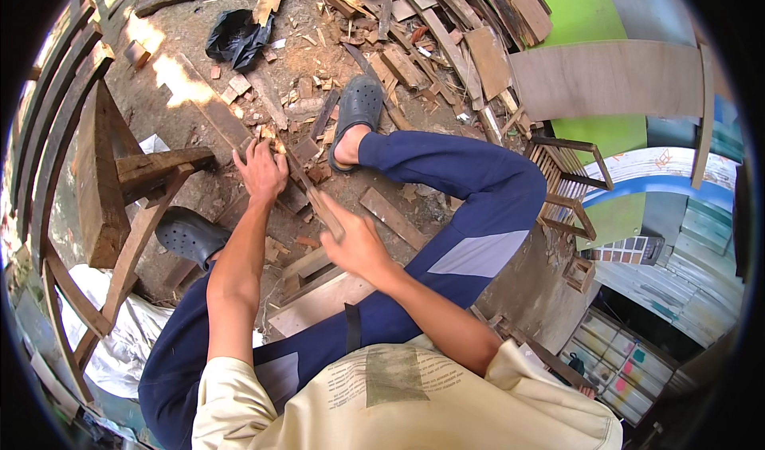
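My left hand (263, 171) is closed over the near end of a long wooden board (209, 103), which lies slanting away toward the far left. In my right hand (355, 247) is the handle of a slim, wooden-handled tool (299, 169). Its far end reaches beside my left fingers, and its head is too unclear to name. Wood chips and offcuts (307, 135) lie around both hands. Below my right hand, a pale plank (319, 302) rests partly hidden by my leg.
My feet wear dark clogs (357, 103). A wooden frame (103, 187) stands at the left, near a white sack (135, 338). Scrap timber (446, 43) is piled at the far right, and a black plastic bag (239, 39) lies far off. A slatted wooden rack (570, 179) stands right of my knee.
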Available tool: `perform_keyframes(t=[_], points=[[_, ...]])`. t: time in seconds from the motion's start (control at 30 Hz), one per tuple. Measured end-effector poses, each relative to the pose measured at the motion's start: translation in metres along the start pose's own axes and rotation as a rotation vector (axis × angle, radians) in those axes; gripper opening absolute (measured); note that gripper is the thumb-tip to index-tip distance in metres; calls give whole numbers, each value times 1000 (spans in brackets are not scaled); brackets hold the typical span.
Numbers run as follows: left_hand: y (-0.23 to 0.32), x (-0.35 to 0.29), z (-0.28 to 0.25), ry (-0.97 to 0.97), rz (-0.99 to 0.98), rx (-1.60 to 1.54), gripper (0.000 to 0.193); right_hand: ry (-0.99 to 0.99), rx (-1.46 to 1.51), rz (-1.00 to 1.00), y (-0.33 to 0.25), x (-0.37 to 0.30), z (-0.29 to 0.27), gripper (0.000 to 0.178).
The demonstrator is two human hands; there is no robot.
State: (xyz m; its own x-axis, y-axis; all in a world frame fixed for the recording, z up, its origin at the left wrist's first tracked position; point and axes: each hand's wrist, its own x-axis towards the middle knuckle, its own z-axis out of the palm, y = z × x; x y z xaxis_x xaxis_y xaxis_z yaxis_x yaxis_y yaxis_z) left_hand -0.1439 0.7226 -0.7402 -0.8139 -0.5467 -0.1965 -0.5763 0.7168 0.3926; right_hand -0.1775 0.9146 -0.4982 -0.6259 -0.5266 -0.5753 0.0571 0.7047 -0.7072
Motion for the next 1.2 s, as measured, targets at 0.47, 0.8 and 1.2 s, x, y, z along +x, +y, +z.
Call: perform_keyframes(t=[0.47, 0.8, 1.2], points=[[-1, 7, 5, 71, 61, -47, 46, 108, -72, -184, -1, -30, -15, 68], [50, -18, -6, -270, 8, 270, 80, 380, 95, -54, -15, -157, -99, 56], [76, -47, -6, 161, 245, -11, 81, 221, 222, -184, -4, -145, -95, 66]])
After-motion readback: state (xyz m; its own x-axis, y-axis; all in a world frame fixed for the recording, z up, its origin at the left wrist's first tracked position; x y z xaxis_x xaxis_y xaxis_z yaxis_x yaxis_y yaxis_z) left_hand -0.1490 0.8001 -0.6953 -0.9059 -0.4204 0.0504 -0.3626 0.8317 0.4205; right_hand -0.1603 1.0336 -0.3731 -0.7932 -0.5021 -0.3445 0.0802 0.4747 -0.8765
